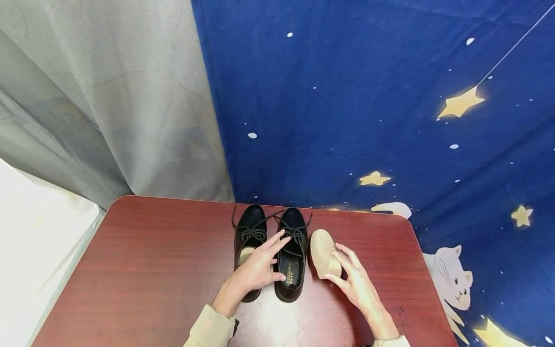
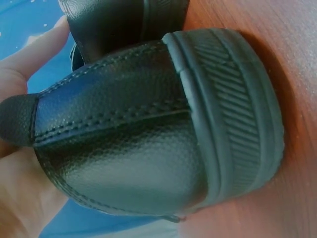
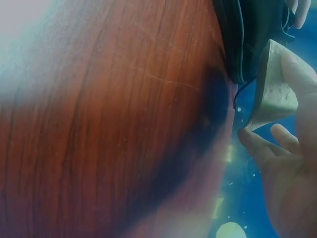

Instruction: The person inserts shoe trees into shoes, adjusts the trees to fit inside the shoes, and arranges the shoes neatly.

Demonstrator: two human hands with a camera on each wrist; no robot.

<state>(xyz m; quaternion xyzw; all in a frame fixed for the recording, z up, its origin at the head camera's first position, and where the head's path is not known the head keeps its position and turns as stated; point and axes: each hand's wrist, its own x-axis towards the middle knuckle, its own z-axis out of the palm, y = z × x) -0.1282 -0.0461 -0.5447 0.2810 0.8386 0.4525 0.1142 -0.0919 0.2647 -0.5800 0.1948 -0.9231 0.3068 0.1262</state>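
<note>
Two black lace-up shoes stand side by side on the table, toes to the back. My right hand (image 1: 357, 284) pinches a beige foot-shaped shoe tree (image 1: 322, 248) between thumb and fingers, just right of the right shoe (image 1: 291, 289). The right wrist view shows that shoe tree (image 3: 272, 89) raised off the table. Over the right shoe's opening, my left hand (image 1: 257, 270) spreads its fingers, touching near the laces and the inner edge. Part of a beige insert (image 1: 246, 254) shows inside the left shoe (image 1: 251, 219). A shoe heel (image 2: 124, 144) fills the left wrist view.
The shoes and hands are over a reddish-brown wooden table (image 1: 151, 270). Behind its back edge hang a grey curtain (image 1: 151, 120) and a blue star-patterned cloth (image 1: 325, 120). A white surface (image 1: 39, 250) lies beyond the left edge. Loose laces (image 1: 270, 216) stick out between the shoes.
</note>
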